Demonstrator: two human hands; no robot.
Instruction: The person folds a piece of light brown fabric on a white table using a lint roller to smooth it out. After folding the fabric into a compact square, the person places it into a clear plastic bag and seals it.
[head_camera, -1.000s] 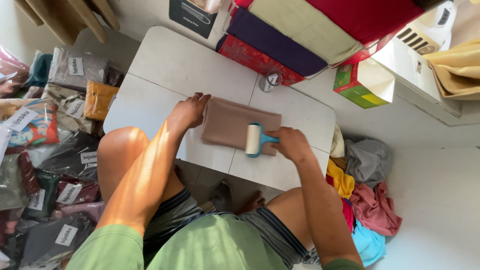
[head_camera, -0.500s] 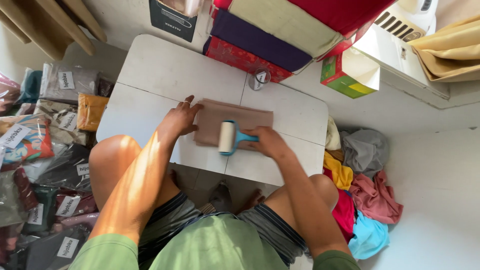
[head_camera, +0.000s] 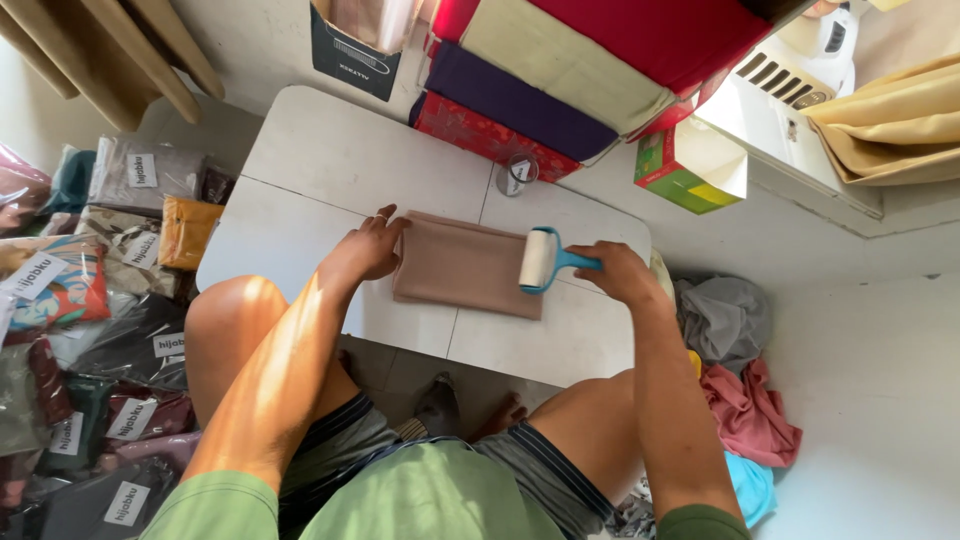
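Note:
A folded tan-brown cloth (head_camera: 462, 265) lies flat on a low white table (head_camera: 330, 165). My left hand (head_camera: 366, 247) presses on the cloth's left edge, fingers spread. In my right hand (head_camera: 622, 271) is the blue handle of a lint roller (head_camera: 539, 259), whose white roll rests on the right end of the cloth. I sit at the table's near side with my knees under it.
Stacked folded fabrics in red, purple and cream (head_camera: 560, 80) sit at the table's far edge, with a small tape roll (head_camera: 516, 174) and a green-red box (head_camera: 688, 170) nearby. Packaged cloths (head_camera: 80, 290) pile up left. Loose garments (head_camera: 740, 400) lie on the floor right.
The roller went left across the cloth to about its middle, then came back to the right end. My left hand has stayed on the left edge.

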